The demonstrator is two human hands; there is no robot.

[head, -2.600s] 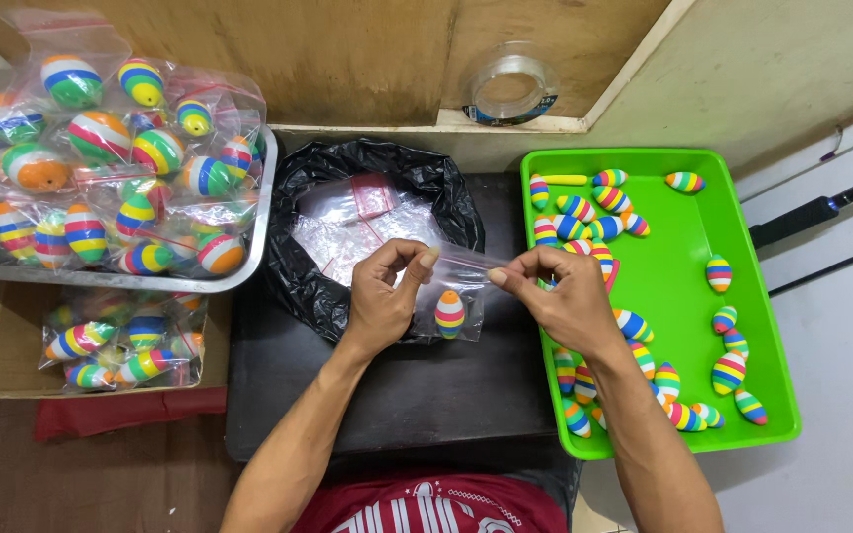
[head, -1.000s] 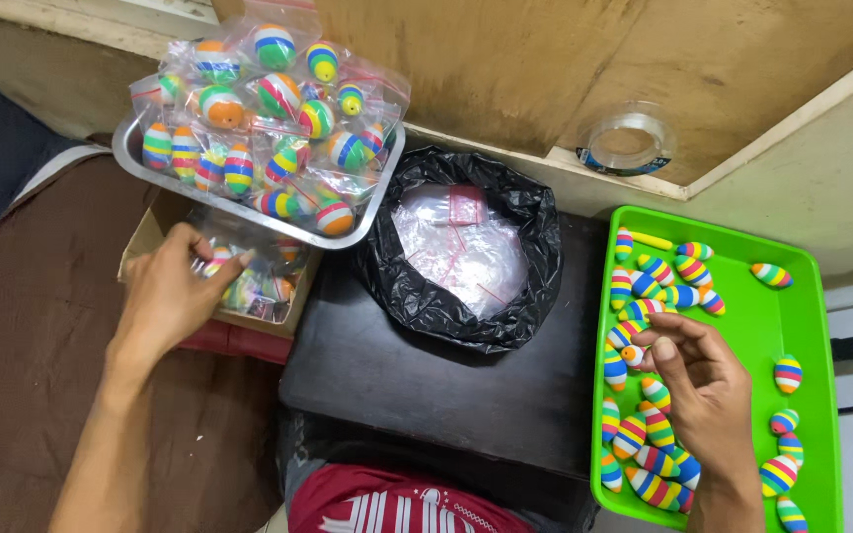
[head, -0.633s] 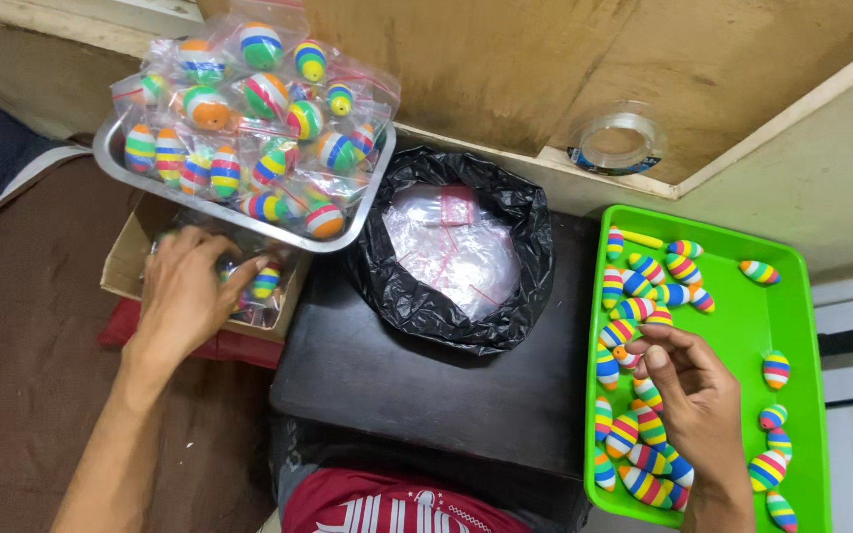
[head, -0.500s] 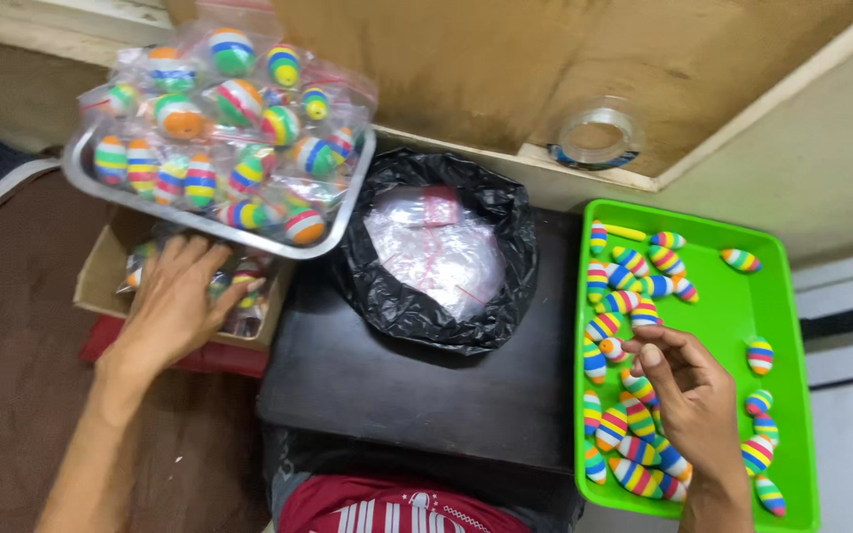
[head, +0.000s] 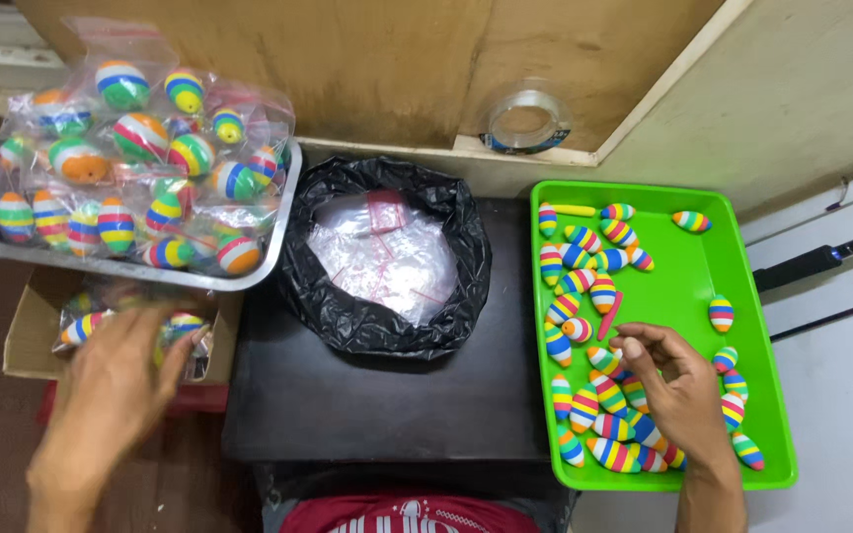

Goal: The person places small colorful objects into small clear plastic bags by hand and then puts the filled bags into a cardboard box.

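Observation:
My left hand (head: pixel 111 390) hovers blurred over a cardboard box (head: pixel 27 331) at the left, fingers spread above bagged striped floats (head: pixel 175 326) and holding nothing I can see. My right hand (head: pixel 678 385) rests in the green tray (head: pixel 752 326), fingertips pinched at a small striped oval float (head: pixel 632 353) among several loose striped floats (head: pixel 584 286). A black bag (head: pixel 328 286) between the two holds a heap of small clear zip bags (head: pixel 382 257).
A metal tray (head: pixel 130 268) piled with bagged striped floats (head: pixel 140 168) sits above the box. A roll of clear tape (head: pixel 525 120) lies on the wooden ledge behind. The black table top (head: pixel 387 405) lies in front of me.
My left hand carried a bagged float away from the middle to the box at the left and has let go. My right hand dropped into the green tray among the floats.

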